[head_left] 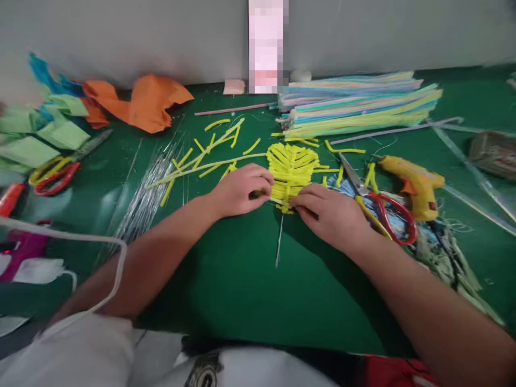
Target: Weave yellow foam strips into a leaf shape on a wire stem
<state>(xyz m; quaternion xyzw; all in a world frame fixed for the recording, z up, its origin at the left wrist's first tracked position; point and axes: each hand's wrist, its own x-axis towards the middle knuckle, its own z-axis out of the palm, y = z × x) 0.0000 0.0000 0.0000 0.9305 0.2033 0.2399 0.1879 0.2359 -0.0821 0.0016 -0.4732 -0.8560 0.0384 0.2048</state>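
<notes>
Yellow leaf (292, 166) on tabletop (258, 290). Left grip (244, 188) pinched on its lower-left edge, right grip (332, 214) pinched on lower-right, presumably steadying it. Scissors (364, 190), glue gun (423, 188) right of leaf, likely for easy reach.

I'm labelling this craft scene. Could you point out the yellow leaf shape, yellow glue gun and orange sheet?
Yellow leaf shape (289, 174): head view, on its central rib.
Yellow glue gun (424, 181): head view, on its body.
Orange sheet (151, 106): head view, on its wide, crumpled part.
</notes>
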